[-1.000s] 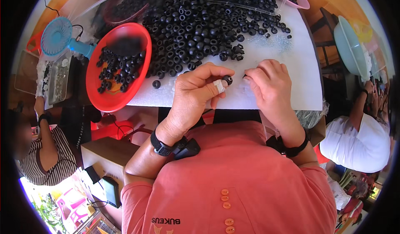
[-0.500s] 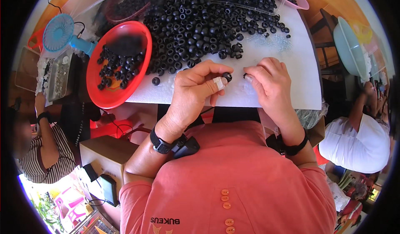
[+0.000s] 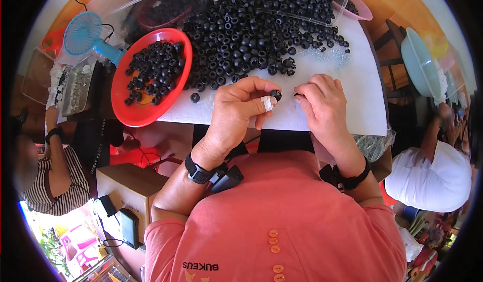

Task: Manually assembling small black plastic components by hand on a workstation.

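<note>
My left hand pinches a small black hollow ball-shaped part between thumb and forefinger, with white tape round the thumb. A short gap to the right, my right hand is closed in a pinch at about the same height. Only a tiny dark speck shows at its fingertips, too small to name. Beyond both hands a heap of the same black parts covers the white tabletop. More of them lie in a red plastic basin to the left.
Tiny clear beads are scattered right of the heap. A blue fan and a metal tray stand at the left. One person in stripes sits left, another in white right. A pale green basin stands at the right.
The view has shifted slightly, so the basin and heap sit a little further right. My hands keep nearly the same pose, the left still holding the black part.
</note>
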A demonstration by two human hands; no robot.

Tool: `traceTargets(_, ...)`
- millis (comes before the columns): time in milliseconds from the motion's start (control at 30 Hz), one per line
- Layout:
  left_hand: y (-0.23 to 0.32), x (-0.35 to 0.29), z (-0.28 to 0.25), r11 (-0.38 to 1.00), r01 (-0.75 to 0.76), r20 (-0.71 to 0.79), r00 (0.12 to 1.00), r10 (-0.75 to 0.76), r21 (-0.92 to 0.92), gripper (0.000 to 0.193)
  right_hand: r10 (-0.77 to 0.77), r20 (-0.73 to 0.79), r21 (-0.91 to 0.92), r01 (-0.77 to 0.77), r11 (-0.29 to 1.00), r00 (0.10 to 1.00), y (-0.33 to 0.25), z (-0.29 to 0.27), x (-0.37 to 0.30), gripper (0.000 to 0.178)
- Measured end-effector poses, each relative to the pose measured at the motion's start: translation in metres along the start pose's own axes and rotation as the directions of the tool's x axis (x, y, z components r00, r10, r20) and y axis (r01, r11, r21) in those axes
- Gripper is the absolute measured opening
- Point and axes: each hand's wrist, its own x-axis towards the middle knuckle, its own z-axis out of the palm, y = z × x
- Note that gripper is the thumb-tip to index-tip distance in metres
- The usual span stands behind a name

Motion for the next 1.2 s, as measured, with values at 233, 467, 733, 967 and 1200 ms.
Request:
traceTargets(233,-0.004,-0.001,-0.003,0.998,-0.024,0.008,1.0,0.025,-0.056,0.016,0.019,0.014,-0.029,-0.019,0.999,1.0,-0.001,-0.003,0.001,0.02)
traceTargets(467,-0.003,-0.001,-0.003,1.0,-0.026,0.012,1.0,0.026,-0.017,0.016,0.049,-0.023,0.031,-0.048,0.998,0.999,0.004,0.002,0.003,0.017)
traceTargets(733,-0.003,0.0,-0.003,0.999,-0.024,-0.005,1.0,0.024,0.027,0.018,0.023,0.002,0.019,-0.023,1.0,1.0,0.003,0.0,0.006,0.017)
traceTargets(967,-0.006,0.002,-0.001,0.996,-0.034,0.002,0.999,0.034,0.077,0.018,0.139,-0.05,0.288,-0.119,0.95,0.989,-0.001,-0.003,0.002,0.013)
traceTargets(1200,-0.003,0.0,0.0,0.998,-0.004,-0.02,1.0,0.005,0.068,0.016,0.262,-0.005,0.63,-0.2,0.75,0.965,-0.017,-0.002,0.019,0.01)
